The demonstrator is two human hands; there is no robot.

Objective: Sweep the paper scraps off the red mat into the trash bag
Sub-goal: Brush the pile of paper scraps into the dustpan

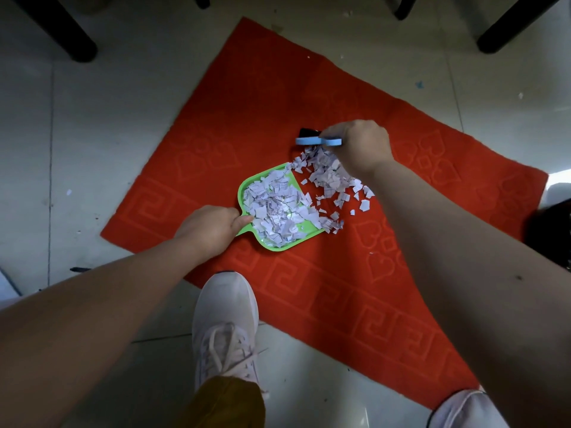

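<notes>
A red mat (278, 112) lies askew on the pale tiled floor. On it sits a green dustpan (247, 186) heaped with white paper scraps (278, 211). My left hand (210, 227) grips the dustpan's handle at its near-left corner. More scraps (327, 177) lie loose on the mat at the pan's open right edge. My right hand (358, 146) holds a small blue brush (309, 141) with dark bristles, just beyond those loose scraps. A dark trash bag (553, 223) shows at the right edge, mostly cut off.
My white shoe (225, 319) stands at the mat's near edge, and a second shoe (463, 409) is at the bottom right. Black furniture legs (61, 32) stand at the far left and far right (506, 29). A few stray scraps dot the floor.
</notes>
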